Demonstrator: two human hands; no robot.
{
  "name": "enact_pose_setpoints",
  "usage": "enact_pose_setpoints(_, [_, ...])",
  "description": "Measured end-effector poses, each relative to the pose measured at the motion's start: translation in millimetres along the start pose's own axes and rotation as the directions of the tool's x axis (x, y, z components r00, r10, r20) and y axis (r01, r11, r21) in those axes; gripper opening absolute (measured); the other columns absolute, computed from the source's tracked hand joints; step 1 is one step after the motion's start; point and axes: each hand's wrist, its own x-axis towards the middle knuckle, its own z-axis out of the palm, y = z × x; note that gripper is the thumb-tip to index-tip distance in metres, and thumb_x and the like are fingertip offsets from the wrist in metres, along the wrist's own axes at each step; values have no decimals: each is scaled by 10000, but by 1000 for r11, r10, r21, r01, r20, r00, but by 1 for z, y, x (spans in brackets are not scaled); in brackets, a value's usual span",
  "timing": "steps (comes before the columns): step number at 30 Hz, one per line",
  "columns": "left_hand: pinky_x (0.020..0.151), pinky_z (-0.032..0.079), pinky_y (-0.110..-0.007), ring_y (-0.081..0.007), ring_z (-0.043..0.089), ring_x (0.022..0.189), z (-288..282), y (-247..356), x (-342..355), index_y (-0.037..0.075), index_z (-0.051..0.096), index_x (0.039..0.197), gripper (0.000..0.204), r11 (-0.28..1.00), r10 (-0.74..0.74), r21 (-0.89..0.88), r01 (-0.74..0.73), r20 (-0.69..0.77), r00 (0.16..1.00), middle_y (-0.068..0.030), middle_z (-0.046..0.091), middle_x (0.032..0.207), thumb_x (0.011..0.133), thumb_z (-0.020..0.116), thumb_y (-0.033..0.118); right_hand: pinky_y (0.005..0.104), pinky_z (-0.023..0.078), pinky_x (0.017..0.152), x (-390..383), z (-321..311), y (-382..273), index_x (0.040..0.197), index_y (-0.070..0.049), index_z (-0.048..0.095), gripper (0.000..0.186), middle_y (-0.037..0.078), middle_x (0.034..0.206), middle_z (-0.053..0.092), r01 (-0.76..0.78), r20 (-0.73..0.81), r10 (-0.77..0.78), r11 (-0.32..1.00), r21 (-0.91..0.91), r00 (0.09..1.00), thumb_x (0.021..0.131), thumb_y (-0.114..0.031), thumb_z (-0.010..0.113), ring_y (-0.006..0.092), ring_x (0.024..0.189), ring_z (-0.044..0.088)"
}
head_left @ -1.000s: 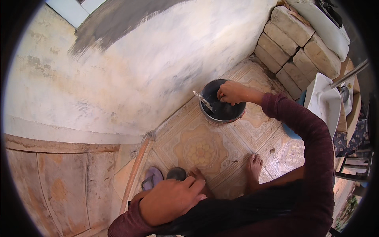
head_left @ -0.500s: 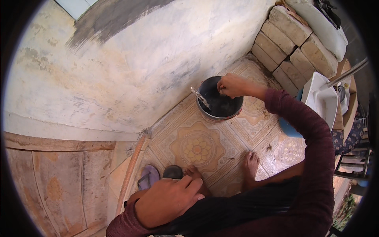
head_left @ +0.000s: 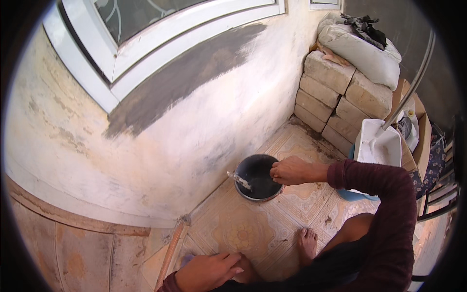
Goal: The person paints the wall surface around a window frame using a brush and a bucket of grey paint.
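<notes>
Head view: right hand, fingers curled together, rests on the black bucket rim.

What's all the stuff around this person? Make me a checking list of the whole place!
Surface: patterned floor tiles, dusty, with grit near the stacked blocks.
Job's things: black bucket with dark grey mix inside; a tool handle sticks out over its left rim.
Clutter: stacked blocks with a white sack on top; white tray; stick leaning by the wall.
Hands: right hand at the bucket's rim; left hand low on the knee.
Cables: nothing seen.
Surroundings: pale wall with a grey patch under a white window frame.
</notes>
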Motion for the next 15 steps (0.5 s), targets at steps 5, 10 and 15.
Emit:
enact_pose_setpoints(5, [757,557,-441,-367,687,850,-8,-6,14,51,593,1254,429,998,-34,-42,37,59,998,-178,669,1057,1027,529,410,370,548,664,-35,-20,10,1107,10,690,296,142,916,738,-206,-165,418,706,677,893,960,-240,632,238,812,727])
enact_pose_setpoints(10, [808,552,-409,-351,689,912,-9,-12,21,44,593,1295,446,996,-71,-41,74,86,994,-190,672,1108,1020,550,393,268,534,645,-53,-74,10,1200,35,668,351,97,943,721,297,-471,693,365,882,546,1011,-255,607,153,865,712])
enact_pose_setpoints(15, [800,546,-401,-335,687,915,-12,-13,25,26,590,1300,442,998,-17,-55,20,52,998,-184,683,1050,1006,583,355,284,560,658,-18,-164,44,1230,33,661,330,105,1016,696,542,-833,553,690,480,33,1027,-219,596,166,898,709])
